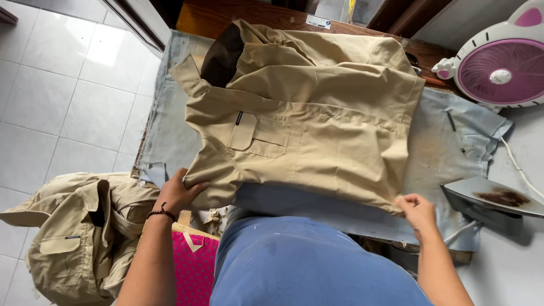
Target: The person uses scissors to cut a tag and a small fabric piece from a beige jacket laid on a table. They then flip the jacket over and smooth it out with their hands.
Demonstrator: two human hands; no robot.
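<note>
A khaki shirt [317,124] with a flapped chest pocket lies folded on a board covered in pale blue cloth [170,136]. My left hand [180,191] grips the shirt's near left corner, a dark cord bracelet on the wrist. At the near right corner my right hand [418,208] pinches the shirt's hem between fingers and thumb. The shirt's dark-lined collar points to the far left.
An iron [488,199] stands on its heel at the board's right end, its soleplate stained brown, with a white cord behind it. A pink and white fan [498,71] sits at the far right. More khaki clothes [73,226] are piled at lower left beside a pink cloth [194,266].
</note>
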